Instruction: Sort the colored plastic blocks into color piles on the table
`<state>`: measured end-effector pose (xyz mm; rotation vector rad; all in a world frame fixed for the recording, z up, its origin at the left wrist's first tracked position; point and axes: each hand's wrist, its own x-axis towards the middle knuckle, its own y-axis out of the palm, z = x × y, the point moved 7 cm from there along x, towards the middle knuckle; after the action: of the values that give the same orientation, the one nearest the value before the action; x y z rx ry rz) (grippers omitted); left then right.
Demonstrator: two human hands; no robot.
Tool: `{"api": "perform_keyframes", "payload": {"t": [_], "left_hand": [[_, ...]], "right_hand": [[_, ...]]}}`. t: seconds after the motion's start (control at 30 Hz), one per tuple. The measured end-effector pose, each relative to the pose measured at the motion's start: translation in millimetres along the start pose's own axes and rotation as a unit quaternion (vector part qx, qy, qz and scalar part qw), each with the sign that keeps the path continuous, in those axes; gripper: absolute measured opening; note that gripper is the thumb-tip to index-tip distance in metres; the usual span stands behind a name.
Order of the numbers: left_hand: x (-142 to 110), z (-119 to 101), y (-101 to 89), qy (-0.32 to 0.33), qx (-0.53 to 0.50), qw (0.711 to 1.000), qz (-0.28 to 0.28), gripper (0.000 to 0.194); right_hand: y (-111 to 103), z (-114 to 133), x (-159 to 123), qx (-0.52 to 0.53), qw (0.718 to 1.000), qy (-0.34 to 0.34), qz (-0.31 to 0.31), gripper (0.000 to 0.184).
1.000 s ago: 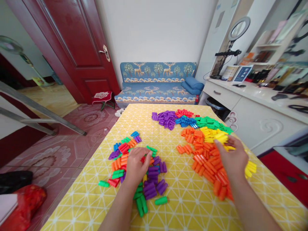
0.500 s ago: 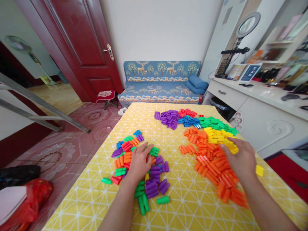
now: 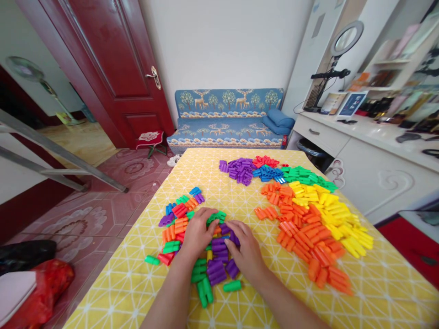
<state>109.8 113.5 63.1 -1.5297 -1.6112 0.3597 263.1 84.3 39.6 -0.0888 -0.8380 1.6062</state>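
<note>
Small plastic tube-shaped pieces in several colours lie on the table. My left hand (image 3: 199, 230) rests over the mixed pile at the left, thumb apart from the curved fingers, which touch or hover just above the pieces. Green pieces (image 3: 216, 216) show beyond its fingertips, orange pieces (image 3: 175, 227) to its left. My right hand (image 3: 247, 251) is at the pile's right side, thumb and fingers apart, over purple pieces (image 3: 219, 248). Its palm hides some of them. A single green piece (image 3: 232, 286) lies nearer to me.
Sorted heaps lie to the right on the yellow patterned table (image 3: 144, 292): orange (image 3: 302, 233), yellow (image 3: 339, 217), green (image 3: 305, 176), blue (image 3: 268, 173), red (image 3: 265, 161) and purple (image 3: 240, 170). A blue sofa (image 3: 228, 123) stands beyond, a white cabinet (image 3: 384, 169) at the right.
My right hand has moved left from the yellow heap to the purple pieces beside my left hand. The yellow pieces it covered now show. My left hand has barely moved.
</note>
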Motion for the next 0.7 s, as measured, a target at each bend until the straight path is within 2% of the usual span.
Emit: {"api": "perform_keyframes", "payload": {"t": [0.2, 0.33, 0.43, 0.53, 0.63, 0.7], "left_hand": [[-1, -11, 12.9, 0.029, 0.059, 0.995, 0.069, 0.039], [1, -10, 16.5, 0.015, 0.067, 0.994, 0.080, 0.038], [4, -6, 16.2, -0.006, 0.038, 0.996, 0.082, 0.035], [4, 0, 13.8, -0.026, -0.004, 0.997, 0.068, 0.036], [3, -2, 11.9, -0.011, -0.057, 0.997, 0.049, 0.034], [2, -7, 11.9, 0.005, -0.096, 0.994, 0.046, 0.028]], "right_hand": [[1, 2, -2, 0.018, 1.000, -0.008, 0.003, 0.046], [0, 6, 0, 0.060, 0.998, -0.012, 0.019, 0.043], [2, 0, 1, 0.109, 0.994, 0.016, 0.018, 0.036], [5, -13, 2, 0.176, 0.982, 0.063, -0.009, 0.031], [5, -26, 1, 0.209, 0.972, 0.098, -0.053, 0.034], [3, -27, 2, 0.194, 0.975, 0.088, -0.069, 0.039]]}}
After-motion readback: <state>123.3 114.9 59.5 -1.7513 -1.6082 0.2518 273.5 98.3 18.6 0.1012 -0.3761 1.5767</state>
